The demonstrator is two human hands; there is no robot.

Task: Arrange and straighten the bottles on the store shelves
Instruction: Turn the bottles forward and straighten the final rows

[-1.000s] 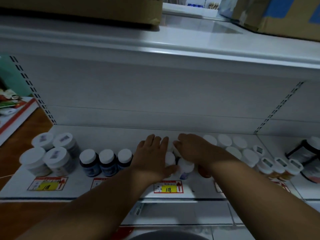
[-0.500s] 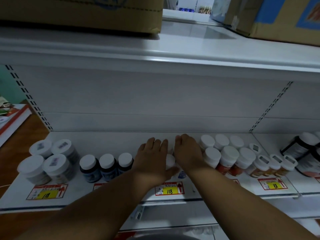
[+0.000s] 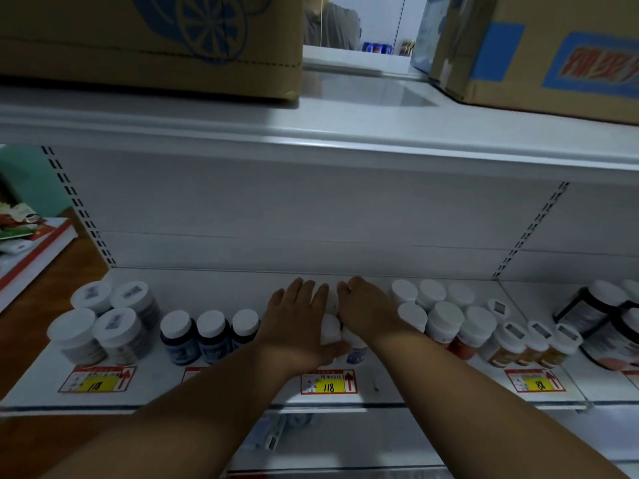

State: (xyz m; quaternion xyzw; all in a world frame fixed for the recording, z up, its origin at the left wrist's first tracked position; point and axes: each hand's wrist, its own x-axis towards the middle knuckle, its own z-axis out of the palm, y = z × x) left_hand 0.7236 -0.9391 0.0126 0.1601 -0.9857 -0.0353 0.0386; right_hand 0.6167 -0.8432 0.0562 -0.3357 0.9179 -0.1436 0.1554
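- Lower centre of the frame: two bare forearms reaching forward and up onto the shelf [image 3: 242, 382], converging on one cluster.
- Just past the shelf's front edge: price tags [image 3: 327, 382] facing outward, likely marking where each product row belongs.
- Centre: left hand [image 3: 298, 323] laid over the small white-capped bottles [image 3: 330, 331], fingers fairly straight and close together, thumb tucked against the front of the cluster; seemingly cupping rather than gripping any single bottle.
- Centre, just right of that: right hand [image 3: 371, 314] pressed against the same cluster from the other side, fingers bent over the caps; whether any bottle is actually clasped beneath cannot be told, since the palm hides it.
- Between the two hands: only a few caps and one bluish label showing, squeezed together, presumably to gather loose bottles into a tight block.
- Left of the hands: three dark bottles [image 3: 211, 335] upright in a row, then four larger jars [image 3: 103, 326] in a square at middle left.
- Right of the hands: orange-labelled bottles [image 3: 446, 323] packed in rows, close beside the right wrist.
- Far right: big dark tubs [image 3: 598, 316].
- Top of the frame: cardboard boxes [image 3: 155, 39] stored on the upper shelf.
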